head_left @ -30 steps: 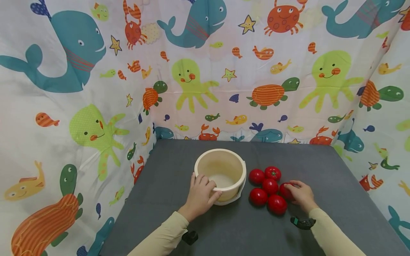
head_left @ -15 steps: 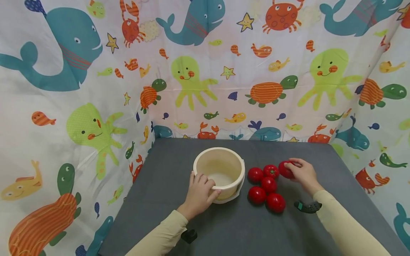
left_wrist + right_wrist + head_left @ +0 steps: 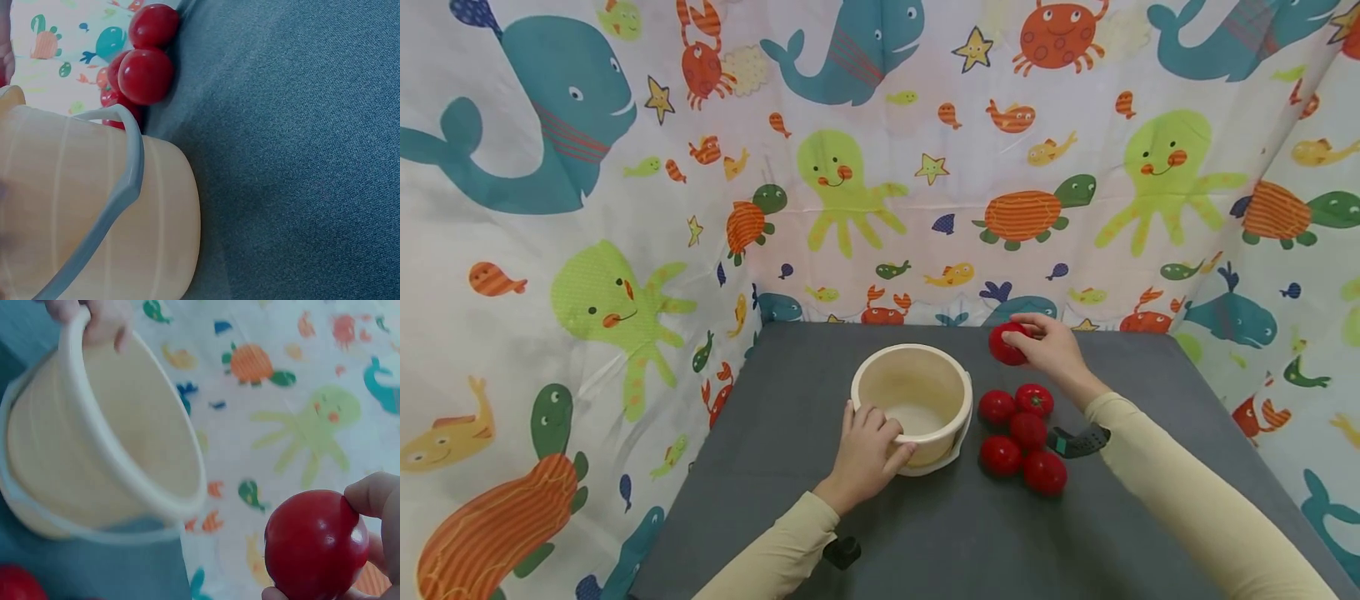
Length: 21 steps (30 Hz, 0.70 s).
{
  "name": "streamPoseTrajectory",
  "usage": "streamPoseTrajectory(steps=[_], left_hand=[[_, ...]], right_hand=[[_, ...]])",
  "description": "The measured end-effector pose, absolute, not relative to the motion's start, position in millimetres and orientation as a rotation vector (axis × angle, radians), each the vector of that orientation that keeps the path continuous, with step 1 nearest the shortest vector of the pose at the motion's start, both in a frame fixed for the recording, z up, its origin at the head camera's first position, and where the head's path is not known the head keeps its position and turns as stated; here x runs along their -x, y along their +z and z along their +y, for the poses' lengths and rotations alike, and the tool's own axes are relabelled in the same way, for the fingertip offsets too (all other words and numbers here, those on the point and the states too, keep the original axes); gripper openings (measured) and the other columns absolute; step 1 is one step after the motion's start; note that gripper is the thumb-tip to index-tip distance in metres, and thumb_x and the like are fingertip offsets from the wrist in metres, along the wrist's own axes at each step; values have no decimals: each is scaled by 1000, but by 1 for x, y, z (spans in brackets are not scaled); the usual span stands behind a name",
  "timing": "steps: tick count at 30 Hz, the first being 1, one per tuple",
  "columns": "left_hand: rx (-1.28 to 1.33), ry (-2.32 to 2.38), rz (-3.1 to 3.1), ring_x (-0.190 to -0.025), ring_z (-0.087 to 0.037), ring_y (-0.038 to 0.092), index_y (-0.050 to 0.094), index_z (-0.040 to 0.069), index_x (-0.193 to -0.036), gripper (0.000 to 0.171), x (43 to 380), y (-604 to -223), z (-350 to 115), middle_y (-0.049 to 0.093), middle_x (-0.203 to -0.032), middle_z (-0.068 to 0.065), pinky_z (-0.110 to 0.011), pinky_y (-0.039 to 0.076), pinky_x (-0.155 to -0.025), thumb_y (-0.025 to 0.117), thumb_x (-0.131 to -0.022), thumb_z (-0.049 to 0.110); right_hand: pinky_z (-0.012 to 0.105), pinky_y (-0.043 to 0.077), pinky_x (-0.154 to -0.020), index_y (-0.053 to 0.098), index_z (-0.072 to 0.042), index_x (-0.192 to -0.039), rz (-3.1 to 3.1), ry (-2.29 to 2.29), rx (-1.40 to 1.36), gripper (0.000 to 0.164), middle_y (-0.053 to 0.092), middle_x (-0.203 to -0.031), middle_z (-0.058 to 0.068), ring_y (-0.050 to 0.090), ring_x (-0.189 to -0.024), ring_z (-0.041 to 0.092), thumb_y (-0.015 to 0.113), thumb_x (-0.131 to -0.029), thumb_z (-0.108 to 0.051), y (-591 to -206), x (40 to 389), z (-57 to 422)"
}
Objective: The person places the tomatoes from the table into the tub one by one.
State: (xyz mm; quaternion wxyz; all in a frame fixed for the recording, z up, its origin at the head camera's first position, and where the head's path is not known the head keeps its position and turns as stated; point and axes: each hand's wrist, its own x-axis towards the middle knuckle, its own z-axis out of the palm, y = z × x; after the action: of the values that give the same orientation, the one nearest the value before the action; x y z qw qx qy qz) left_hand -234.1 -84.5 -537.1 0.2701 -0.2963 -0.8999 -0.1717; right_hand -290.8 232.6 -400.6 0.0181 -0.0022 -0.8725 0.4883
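A cream bucket (image 3: 928, 454) with a pale handle (image 3: 132, 159) stands upright on the dark grey table. My left hand (image 3: 862, 457) grips its near-left rim, fingers over the edge and thumb along the outside. No contents show inside it. Up behind and to the right of the bucket, my right hand (image 3: 1054, 352) holds a red tomato (image 3: 315, 545) between thumb and fingers, above the table. Several more tomatoes (image 3: 1000, 456) lie clustered just right of the bucket, one with its green stem mark upward.
The grey table (image 3: 805, 375) reaches back to a white curtain (image 3: 947, 125) printed with sea animals, which also hangs along the left and right sides. Each wrist wears a dark strap, the right one (image 3: 1078, 442) hanging over the table beside the tomatoes.
My right hand has lifted one tomato from the right side of the cluster and carried it up, back and leftward. The left hand keeps its grip on the bucket rim.
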Motion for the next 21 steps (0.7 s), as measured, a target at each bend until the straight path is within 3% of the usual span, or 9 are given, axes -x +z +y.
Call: streamPoseTrajectory(steps=[5, 21], left_hand=[[793, -457, -2453, -114, -30, 54, 60, 17, -90, 32, 235, -537, -84, 55, -90, -3, -78, 33, -106, 60, -96, 49], [793, -471, -2457, -114, -29, 53, 58, 18, -91, 29, 234, -536, -84, 55, -90, -3, -77, 32, -108, 60, -97, 46]], right_hand=[[46, 61, -90, 54, -11, -144, -2721, 1563, -73, 51, 60, -137, 24, 62, -120, 39, 64, -98, -30, -400, 293, 197], [40, 64, -80, 63, -12, -134, -2745, 1701, -121, 44, 66, -130, 18, 67, -113, 34, 71, -94, -26, -438, 300, 104]])
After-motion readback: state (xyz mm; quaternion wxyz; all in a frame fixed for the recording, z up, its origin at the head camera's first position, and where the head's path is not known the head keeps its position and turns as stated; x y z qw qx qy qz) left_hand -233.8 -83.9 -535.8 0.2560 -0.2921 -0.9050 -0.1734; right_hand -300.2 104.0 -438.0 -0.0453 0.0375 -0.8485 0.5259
